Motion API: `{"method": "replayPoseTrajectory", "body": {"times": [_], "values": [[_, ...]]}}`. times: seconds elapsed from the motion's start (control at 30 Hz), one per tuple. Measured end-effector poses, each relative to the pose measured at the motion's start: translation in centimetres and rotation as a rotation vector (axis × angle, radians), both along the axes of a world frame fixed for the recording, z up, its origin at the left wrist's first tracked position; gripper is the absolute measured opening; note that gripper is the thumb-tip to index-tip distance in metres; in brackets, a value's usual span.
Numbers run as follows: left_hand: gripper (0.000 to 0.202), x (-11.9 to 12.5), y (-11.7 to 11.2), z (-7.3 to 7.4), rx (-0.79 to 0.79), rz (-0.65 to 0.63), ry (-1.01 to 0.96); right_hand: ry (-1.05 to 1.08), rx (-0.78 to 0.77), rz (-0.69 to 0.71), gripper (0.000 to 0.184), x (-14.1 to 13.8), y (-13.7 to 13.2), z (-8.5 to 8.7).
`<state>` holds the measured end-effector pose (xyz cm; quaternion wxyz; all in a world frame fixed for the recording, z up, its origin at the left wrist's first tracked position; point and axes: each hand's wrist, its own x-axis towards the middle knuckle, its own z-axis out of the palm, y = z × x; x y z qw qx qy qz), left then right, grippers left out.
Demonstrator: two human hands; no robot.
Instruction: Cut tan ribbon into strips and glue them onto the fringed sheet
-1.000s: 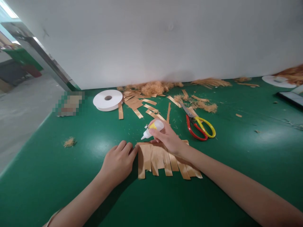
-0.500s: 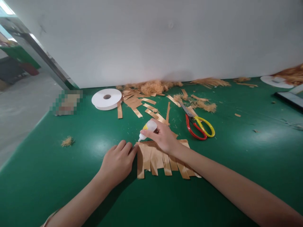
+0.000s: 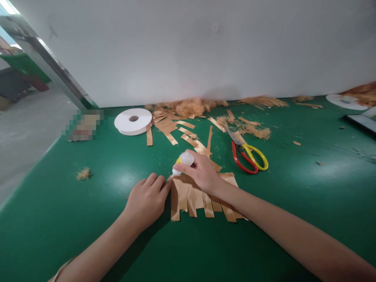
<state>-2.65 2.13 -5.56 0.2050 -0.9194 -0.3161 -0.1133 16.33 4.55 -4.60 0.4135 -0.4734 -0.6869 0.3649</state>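
Observation:
My right hand is closed around a small white glue bottle with a yellow label. The bottle tilts nozzle down at the upper left corner of a fringe of tan ribbon strips, joined along a band at the top and lying flat. My left hand rests on the table with curled fingers, its index fingertip pressing that same corner beside the nozzle. My right hand and wrist cover part of the band. Scissors with one red and one yellow handle lie beyond my right forearm.
A white roll with a tan strip hanging out stands at the back left. Loose cut strips and tan fibre tufts lie along the wall. A fibre clump sits at left on the green table.
The glue bottle has tipped slightly and its nozzle has come down closer to the corner of the fringe. My left hand stays in about the same place.

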Motion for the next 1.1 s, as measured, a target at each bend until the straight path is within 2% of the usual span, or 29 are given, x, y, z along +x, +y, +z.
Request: {"method": "replayPoseTrajectory", "body": {"times": [0.67, 1.1], "values": [[0.030, 0.0, -0.1, 0.1, -0.006, 0.002, -0.003, -0.027, 0.035, -0.030, 0.036, 0.3, -0.1, 0.0], [0.028, 0.0, -0.1, 0.2, -0.014, 0.003, 0.014, 0.018, -0.009, -0.035, 0.036, 0.9, -0.2, -0.2]]}}
